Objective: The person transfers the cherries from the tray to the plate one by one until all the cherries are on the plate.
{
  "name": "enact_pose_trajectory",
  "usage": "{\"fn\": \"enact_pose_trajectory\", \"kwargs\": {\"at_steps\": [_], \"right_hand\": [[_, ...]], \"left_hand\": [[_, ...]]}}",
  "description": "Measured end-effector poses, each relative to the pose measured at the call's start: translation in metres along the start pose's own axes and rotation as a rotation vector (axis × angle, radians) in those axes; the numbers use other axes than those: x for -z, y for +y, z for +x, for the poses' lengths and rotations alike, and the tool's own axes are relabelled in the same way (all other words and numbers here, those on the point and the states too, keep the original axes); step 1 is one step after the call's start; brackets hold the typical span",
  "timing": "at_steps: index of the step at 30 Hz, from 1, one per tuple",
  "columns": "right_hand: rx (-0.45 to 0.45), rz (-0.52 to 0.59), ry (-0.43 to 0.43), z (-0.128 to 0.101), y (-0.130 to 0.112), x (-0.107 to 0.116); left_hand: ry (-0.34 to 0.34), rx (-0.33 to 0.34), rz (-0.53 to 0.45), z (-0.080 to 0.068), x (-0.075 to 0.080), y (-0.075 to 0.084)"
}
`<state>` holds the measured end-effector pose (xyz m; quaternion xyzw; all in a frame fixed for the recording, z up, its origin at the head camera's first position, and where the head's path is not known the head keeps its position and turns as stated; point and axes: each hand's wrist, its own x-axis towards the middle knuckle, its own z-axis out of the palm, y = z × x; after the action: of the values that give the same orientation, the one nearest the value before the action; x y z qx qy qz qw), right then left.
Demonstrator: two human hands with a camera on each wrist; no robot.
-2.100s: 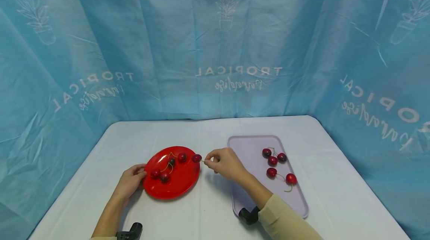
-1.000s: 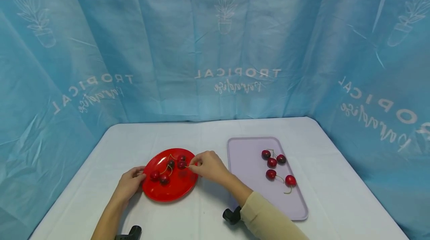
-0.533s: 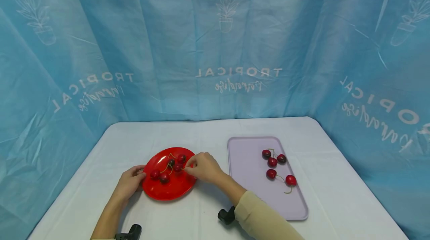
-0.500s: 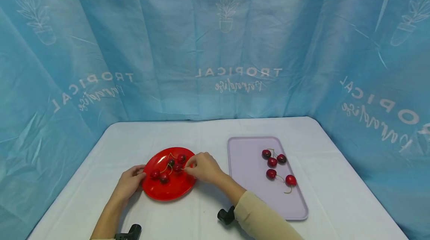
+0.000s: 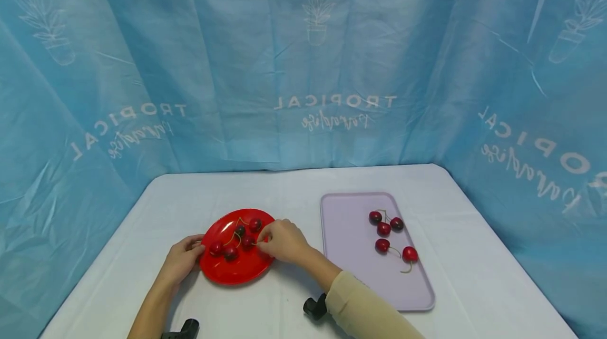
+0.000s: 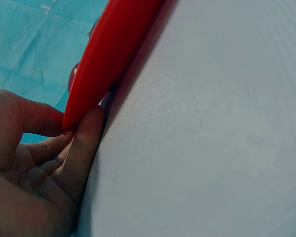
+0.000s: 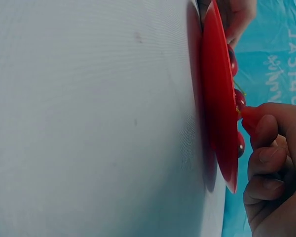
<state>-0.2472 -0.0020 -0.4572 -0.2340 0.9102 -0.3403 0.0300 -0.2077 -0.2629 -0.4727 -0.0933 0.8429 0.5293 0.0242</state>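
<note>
A red plate lies on the white table, and several dark red cherries rest on it. My left hand grips its left rim; in the left wrist view the thumb is on the rim and fingers reach underneath. Over the plate's right side, my right hand pinches the stem of a cherry between thumb and forefinger. That cherry sits at the plate's surface, close to the others. The right wrist view shows the pinching fingertips just above the plate edge, with the other fingers curled.
A pale purple tray lies to the right, partly behind my right forearm. Several stemmed cherries are on its right half. A blue printed curtain surrounds the back and sides of the table.
My right hand has carried the cherry by its stem leftward from the plate's right rim to beside the other cherries, and lower. My left hand has stayed at the rim.
</note>
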Motion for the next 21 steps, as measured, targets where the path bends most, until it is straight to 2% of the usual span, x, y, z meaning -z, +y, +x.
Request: {"fn": "enact_pose_trajectory", "kwargs": {"at_steps": [13, 21], "right_hand": [[-0.014, 0.032, -0.026, -0.0045, -0.0022, 0.0006], [0.033, 0.039, -0.004, -0.0069, 0.0016, 0.0072]], "left_hand": [[-0.001, -0.002, -0.003, -0.0002, 0.0001, -0.0014], [0.004, -0.009, -0.012, 0.0008, -0.0002, -0.0028]]}}
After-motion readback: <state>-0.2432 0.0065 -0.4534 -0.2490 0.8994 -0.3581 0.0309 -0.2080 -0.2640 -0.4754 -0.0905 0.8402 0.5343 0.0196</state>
